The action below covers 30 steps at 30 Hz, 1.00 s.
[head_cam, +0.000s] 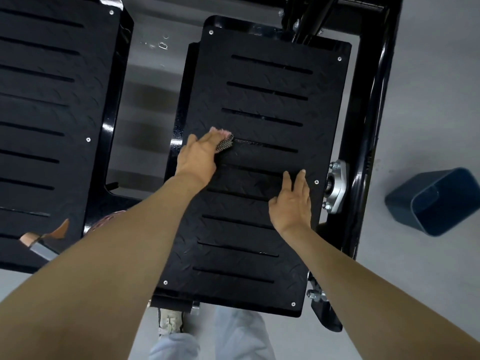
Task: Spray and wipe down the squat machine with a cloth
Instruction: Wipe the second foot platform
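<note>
My left hand [198, 155] is on the right footplate [259, 100] of the squat machine [246, 229]. Its fingers are curled over a bunched cloth [224, 141], pink and grey striped, holding it down near the plate's left edge, about halfway up. Most of the cloth is hidden under the fingers; only its far end shows. My right hand [292, 201] lies flat on the same plate nearer the right edge, fingers straight, holding nothing. The 2 hands are well apart, with a bare band of slotted tread between them.

The left footplate [46, 105] sits across a gap where the grey floor [428, 87] shows, with a few droplets [162, 45] on it near the top. A black frame rail [374, 113] runs down the right side. A silver bracket [337, 185] with bolts sits between rail and plate, near my right hand. A blue bin [439, 203] stands on the floor beyond the rail.

My left forearm covers the lower corner of the left footplate and partly hides a grey and copper object [39, 241]; I cannot tell what it is. Below the plate, a shoe [168, 323] and pale trousers [233, 336] show.
</note>
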### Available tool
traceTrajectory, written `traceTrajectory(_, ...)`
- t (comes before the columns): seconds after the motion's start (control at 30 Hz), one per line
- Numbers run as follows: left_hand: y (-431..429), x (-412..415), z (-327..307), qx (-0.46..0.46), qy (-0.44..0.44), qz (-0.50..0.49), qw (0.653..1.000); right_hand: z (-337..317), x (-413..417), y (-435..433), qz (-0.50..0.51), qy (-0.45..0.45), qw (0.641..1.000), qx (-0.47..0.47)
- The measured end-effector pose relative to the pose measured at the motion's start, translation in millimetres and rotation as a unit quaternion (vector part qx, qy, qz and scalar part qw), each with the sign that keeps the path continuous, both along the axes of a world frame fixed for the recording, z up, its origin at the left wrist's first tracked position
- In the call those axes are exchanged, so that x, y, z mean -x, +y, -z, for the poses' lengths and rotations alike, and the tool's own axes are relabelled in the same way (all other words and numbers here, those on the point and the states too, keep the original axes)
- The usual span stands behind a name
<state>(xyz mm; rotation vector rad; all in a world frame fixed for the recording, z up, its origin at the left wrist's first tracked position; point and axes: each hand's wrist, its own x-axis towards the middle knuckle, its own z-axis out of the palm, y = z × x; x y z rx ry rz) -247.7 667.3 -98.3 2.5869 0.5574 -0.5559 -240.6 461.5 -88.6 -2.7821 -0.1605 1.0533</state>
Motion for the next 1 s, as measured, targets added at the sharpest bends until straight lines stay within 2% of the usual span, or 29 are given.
traceTrajectory(0.17,-22.8,15.0,-6.9,-0.028,-0.029,-0.05,0.998,-2.0,19.0,-1.4,0.019,0.009,1.0,-0.006)
traceTrajectory(0.33,-46.2,53.3,-2.6,-0.086,0.009,0.004,0.996,-3.8,31.9,-9.4,0.032,0.013,0.999,-0.002)
traceTrajectory(0.4,-52.8,55.7,-0.3,-0.099,0.01,-0.015,0.995,-3.5,34.0,-14.0,0.036,0.012,0.999,0.001)
traceTrajectory(0.53,-72.0,39.2,-1.8,-0.064,0.009,-0.084,0.994,-3.4,34.9,-25.1,0.046,0.015,0.999,0.004)
traceTrajectory(0.83,-147.7,0.6,-8.4,0.055,0.003,0.075,0.996,-1.5,33.1,-41.7,0.063,0.024,0.998,0.006)
traceTrajectory(1.0,-166.1,-3.9,-10.5,0.045,-0.062,0.151,0.986,0.2,34.2,-46.1,0.079,0.019,0.997,-0.002)
